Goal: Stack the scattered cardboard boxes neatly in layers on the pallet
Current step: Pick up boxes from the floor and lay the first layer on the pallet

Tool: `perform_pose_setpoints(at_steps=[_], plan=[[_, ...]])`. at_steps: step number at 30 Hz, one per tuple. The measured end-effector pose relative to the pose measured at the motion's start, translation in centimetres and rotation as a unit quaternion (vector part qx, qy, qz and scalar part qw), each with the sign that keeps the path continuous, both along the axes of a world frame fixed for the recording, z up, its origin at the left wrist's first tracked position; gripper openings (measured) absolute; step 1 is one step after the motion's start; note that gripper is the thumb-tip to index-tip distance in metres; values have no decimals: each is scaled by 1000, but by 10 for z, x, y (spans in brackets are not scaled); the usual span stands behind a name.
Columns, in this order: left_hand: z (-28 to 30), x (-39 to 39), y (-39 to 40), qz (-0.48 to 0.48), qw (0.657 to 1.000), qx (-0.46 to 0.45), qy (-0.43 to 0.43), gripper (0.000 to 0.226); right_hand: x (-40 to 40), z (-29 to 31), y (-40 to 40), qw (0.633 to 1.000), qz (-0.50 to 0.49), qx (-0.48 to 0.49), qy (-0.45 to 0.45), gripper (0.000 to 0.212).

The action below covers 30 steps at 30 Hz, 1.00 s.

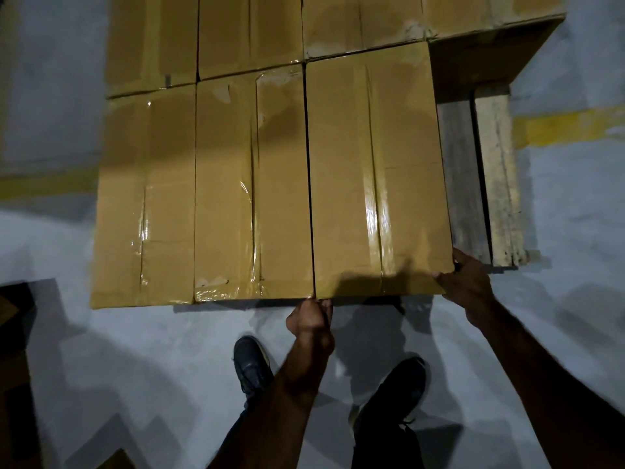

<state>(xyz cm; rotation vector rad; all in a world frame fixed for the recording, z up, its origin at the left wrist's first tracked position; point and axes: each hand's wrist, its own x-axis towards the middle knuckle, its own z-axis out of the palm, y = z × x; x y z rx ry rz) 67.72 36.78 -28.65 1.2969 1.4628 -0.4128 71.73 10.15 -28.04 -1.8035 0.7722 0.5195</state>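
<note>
While both hands, left (313,319) and right (463,282), curl round the near corners of the box (378,170) at centre right of the frame, it is being seated beside its neighbours on the pallet (480,177), and squaring it flush probably comes next.

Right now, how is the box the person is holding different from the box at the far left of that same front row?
The held box has both hands on its near corners; the far-left box is untouched. The held box borders bare pallet boards on its right; the far-left box sits at the stack's opposite edge. The held box's top looks wider. Both are brown cardboard, sealed with glossy tape.
</note>
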Motion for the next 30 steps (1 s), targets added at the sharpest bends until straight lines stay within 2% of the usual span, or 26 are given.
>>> perform_pose_setpoints(at_steps=[1,3,5,6,8,10,12,16,18,20,22,24,26,29,30], plan=[[-2,2,-1,-30,999,13,10,19,-1,-4,-2,1000,0,5,2,46],[0,3,1,47,998,-26,-12,15,-1,-9,-2,1000,0,-7,-1,47],[-2,3,3,68,997,-33,-7,18,0,-12,-4,1000,4,-17,6,47],[-3,1,5,41,999,-18,14,20,0,-12,-4,1000,8,-21,12,48],[6,-1,1,58,994,-90,-20,17,1,-12,-7,1000,3,-4,18,48],[19,0,2,74,991,-102,-43,15,1,-11,-9,1000,14,4,21,46],[29,0,4,28,997,-69,-27,11,3,-8,-12,999,46,-6,18,43],[59,13,5,-16,997,73,-17,8,22,3,-19,990,135,-32,6,46],[71,26,8,-110,978,173,-40,10,43,10,-22,986,156,-56,10,51],[69,45,12,-256,926,255,-110,14,67,15,-23,986,158,-59,8,53],[49,76,23,-422,828,316,-190,33,90,18,-21,987,152,-59,-3,50],[24,118,32,-566,725,328,-216,61,112,19,-18,987,149,-62,-15,47],[6,164,38,-638,671,315,-205,80,138,16,-12,987,144,-67,-22,44],[-5,223,37,-699,609,322,-194,88,172,4,-4,989,116,-85,-25,43],[-10,241,37,-710,597,322,-187,89,183,-1,-1,990,107,-91,-20,44]])
